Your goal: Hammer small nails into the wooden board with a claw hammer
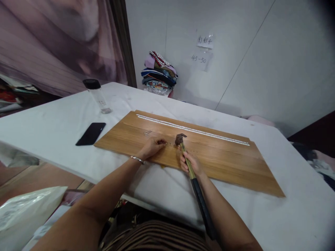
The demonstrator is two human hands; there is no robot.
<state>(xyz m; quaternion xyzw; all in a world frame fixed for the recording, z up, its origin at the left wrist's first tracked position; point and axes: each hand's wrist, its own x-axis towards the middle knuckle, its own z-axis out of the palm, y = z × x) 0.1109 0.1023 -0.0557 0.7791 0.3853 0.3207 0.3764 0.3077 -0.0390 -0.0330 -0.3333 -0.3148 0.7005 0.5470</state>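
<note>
My left hand (155,146), with a silver bracelet at its wrist, rests at the near part of a brown wooden board (222,160). Its thumb and forefinger pinch a small nail, mostly hidden by the fingers. My right hand (192,163) is wrapped round the handle of a claw hammer (193,174), fairly close to the head. The rusty hammer head is just above the board, right of my left fingertips. Several loose nails (147,133) lie on the board beyond my left hand. Small dark dots run in a row to both sides of the hammer head.
Two white printed strips (193,129) lie along the board's far edge. A black phone (91,134) and a clear bottle with black lid (97,96) are on the white-covered table (261,223) at left. Folded clothes (159,75) are stacked by the wall behind.
</note>
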